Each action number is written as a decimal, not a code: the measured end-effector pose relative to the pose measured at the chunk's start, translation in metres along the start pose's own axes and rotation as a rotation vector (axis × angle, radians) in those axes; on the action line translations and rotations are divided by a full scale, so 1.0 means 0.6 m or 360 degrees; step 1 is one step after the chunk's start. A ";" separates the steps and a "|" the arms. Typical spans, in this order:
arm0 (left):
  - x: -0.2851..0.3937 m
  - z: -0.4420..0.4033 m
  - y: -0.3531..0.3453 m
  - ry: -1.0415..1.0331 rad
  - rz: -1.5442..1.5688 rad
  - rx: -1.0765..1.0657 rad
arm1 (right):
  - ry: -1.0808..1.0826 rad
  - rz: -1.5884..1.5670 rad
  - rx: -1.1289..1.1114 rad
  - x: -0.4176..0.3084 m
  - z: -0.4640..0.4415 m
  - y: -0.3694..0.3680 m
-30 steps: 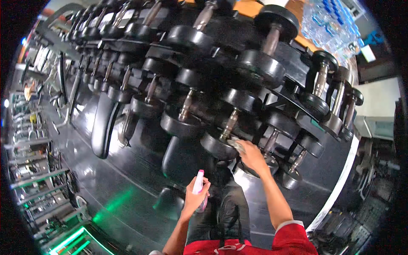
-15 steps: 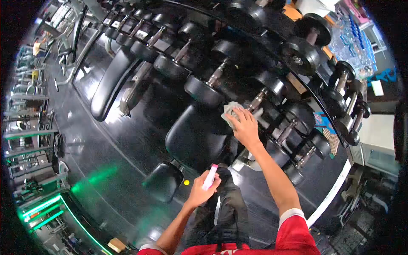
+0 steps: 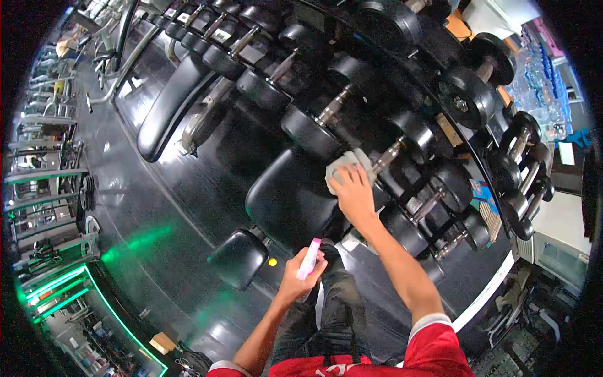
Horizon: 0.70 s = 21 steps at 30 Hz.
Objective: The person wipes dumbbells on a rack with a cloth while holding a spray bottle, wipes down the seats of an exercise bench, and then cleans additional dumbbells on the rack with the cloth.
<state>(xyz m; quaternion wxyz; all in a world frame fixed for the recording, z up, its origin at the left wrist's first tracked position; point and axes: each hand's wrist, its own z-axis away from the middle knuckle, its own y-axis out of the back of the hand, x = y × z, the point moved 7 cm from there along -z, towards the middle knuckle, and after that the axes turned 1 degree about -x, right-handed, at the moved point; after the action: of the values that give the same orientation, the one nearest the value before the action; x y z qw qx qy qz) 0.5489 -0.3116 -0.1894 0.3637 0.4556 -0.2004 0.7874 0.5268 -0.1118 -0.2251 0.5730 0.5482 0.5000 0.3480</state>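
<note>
My left hand (image 3: 300,278) is wrapped round a slim white bottle with a pink top (image 3: 309,259), held low in front of my legs. A pale grey cloth (image 3: 355,164) is under the fingers of my right hand (image 3: 355,196). The cloth lies against the near end of a black dumbbell (image 3: 391,155), whose metal handle shows just beyond it; my palm hides the exact contact. Just left of the cloth is the black padded bench (image 3: 286,198). Above it sits another round-headed dumbbell (image 3: 330,107) on the rack.
More dumbbells (image 3: 270,78) line the lower rack, and others (image 3: 477,81) rest on the upper shelf (image 3: 465,135). A second bench (image 3: 179,103) stands to the left. Plastic bottles (image 3: 540,85) are stacked at upper right. A small yellow ball-like object (image 3: 272,262) shows beside the bench seat (image 3: 240,257).
My right hand and the cloth have shifted slightly on the dumbbell's end, and more of the cloth shows. The view has tilted a little. My left hand keeps the bottle.
</note>
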 end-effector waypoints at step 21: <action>0.023 -0.043 -0.078 0.0097 -0.0088 -0.0061 | -0.0665 -0.0474 0.0529 0.055 0.091 0.023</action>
<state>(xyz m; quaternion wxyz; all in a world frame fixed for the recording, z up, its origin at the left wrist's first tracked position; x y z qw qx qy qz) 0.5651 -0.2587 -0.1912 0.4001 0.4297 -0.1915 0.7865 0.5894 -0.0936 -0.2238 0.6106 0.6147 0.4965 0.0533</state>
